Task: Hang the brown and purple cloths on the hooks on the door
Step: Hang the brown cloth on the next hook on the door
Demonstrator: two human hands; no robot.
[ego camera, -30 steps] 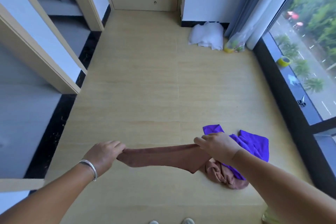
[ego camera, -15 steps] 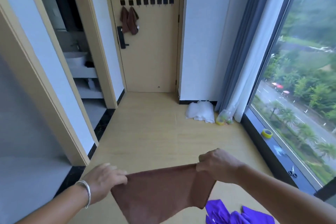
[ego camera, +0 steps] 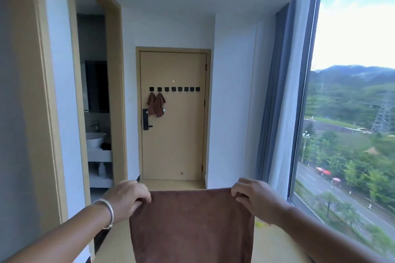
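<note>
A brown cloth (ego camera: 192,226) hangs spread flat in front of me, held by its two top corners. My left hand (ego camera: 126,198) pinches the left corner and my right hand (ego camera: 254,197) pinches the right one. Far ahead stands the tan door (ego camera: 177,145) with a row of several black hooks (ego camera: 174,89). Two brown cloths (ego camera: 156,104) hang from the leftmost hooks. The purple cloth is out of view.
A black door lock handle (ego camera: 145,119) sits under the hanging cloths. An open bathroom doorway with a white basin (ego camera: 95,139) is on the left. Grey curtains (ego camera: 275,113) and a tall window (ego camera: 350,113) line the right side. Wood floor (ego camera: 175,184) leads to the door.
My view has risen from the floor to the door. Both hands lifted the brown cloth off the floor and spread it out flat. The purple cloth dropped out of view.
</note>
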